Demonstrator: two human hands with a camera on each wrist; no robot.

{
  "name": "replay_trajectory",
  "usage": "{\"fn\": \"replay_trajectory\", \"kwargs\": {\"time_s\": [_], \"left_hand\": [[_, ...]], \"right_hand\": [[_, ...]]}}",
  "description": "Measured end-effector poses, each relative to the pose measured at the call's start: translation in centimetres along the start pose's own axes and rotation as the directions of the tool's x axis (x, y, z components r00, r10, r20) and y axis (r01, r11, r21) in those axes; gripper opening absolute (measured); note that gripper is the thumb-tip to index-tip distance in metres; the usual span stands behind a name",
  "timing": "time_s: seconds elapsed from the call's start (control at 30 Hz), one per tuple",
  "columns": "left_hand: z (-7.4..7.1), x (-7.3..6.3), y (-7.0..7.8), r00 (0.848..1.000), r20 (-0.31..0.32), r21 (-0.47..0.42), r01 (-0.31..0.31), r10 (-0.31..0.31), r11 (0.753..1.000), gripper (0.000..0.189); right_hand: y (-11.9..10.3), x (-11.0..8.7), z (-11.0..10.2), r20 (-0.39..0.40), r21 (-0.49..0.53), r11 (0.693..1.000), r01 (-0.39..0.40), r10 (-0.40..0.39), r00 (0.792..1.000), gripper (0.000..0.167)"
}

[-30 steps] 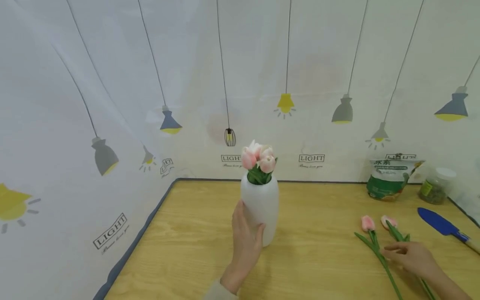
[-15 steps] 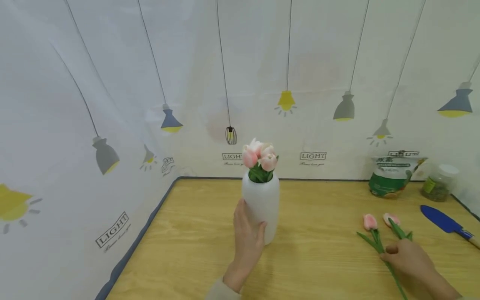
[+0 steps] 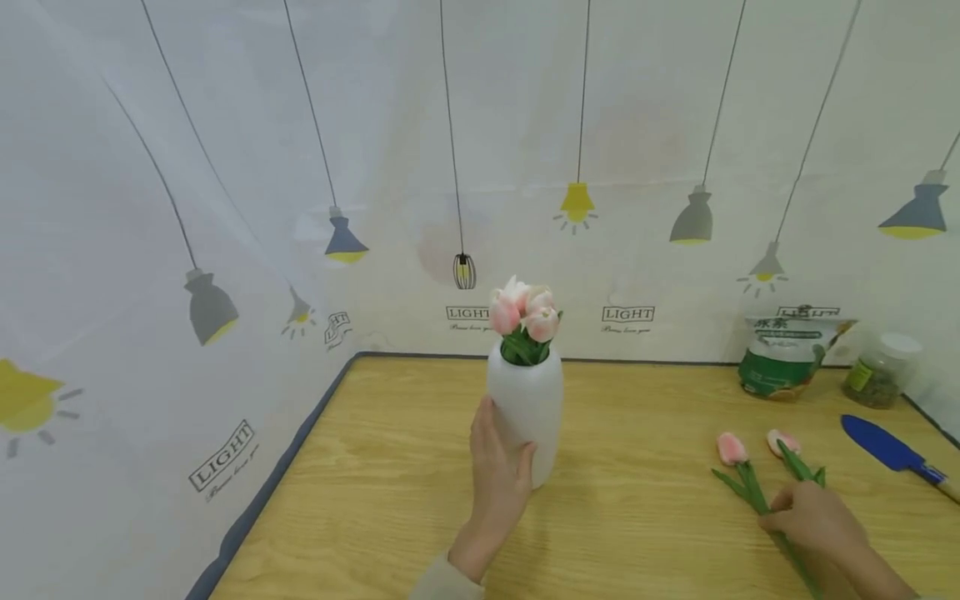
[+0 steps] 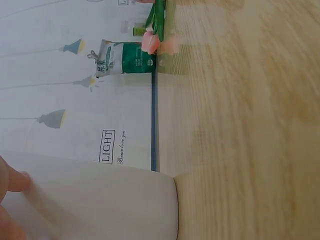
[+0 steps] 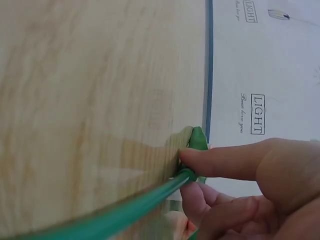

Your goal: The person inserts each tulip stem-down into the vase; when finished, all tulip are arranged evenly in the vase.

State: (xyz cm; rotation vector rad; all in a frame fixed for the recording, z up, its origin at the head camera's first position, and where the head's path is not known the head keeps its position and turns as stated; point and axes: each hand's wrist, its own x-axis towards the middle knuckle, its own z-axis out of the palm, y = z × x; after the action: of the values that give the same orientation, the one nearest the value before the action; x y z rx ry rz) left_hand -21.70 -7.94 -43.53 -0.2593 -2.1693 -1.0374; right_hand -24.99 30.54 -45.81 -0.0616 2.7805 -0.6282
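Pink tulip (image 3: 732, 448) shows at three o'clock from the white vase (image 3: 527, 392), its stem pinched between thumb and fingers of the right hand (image 3: 816, 517); a second ago they sat beside it, not yet closed. The left hand (image 3: 498, 475) clasps the vase, fingers and thumb on opposite sides. "LIGHT" reads on the wall (image 3: 645, 108) at eleven o'clock from the vase; the pouch (image 3: 778, 371) partly covers another. Its small print is illegible; the right hand hides the second tulip's (image 3: 783, 442) stem.
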Motion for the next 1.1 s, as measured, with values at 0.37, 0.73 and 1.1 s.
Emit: {"fn": "replay_trajectory", "kwargs": {"time_s": [0.37, 0.73, 1.1], "left_hand": [[0.1, 0.2, -0.2, 0.999, -0.028, 0.004, -0.024, 0.024, 1.000, 0.083], [0.2, -0.1, -0.1, 1.000, -0.019, 0.004, 0.007, -0.007, 1.000, 0.082], [0.3, -0.1, -0.2, 1.000, -0.023, 0.000, 0.012, -0.012, 1.000, 0.083]], "right_hand": [[-0.2, -0.5, -0.3, -0.012, 0.113, 0.994, 0.006, -0.004, 1.000, 0.054], [-0.2, -0.6, 0.4, 0.036, 0.372, 0.925, -0.077, 0.069, 0.997, 0.066], [-3.8, -0.1, -3.7, -0.115, 0.530, 0.846, 0.053, 0.010, 0.993, 0.069]]}}
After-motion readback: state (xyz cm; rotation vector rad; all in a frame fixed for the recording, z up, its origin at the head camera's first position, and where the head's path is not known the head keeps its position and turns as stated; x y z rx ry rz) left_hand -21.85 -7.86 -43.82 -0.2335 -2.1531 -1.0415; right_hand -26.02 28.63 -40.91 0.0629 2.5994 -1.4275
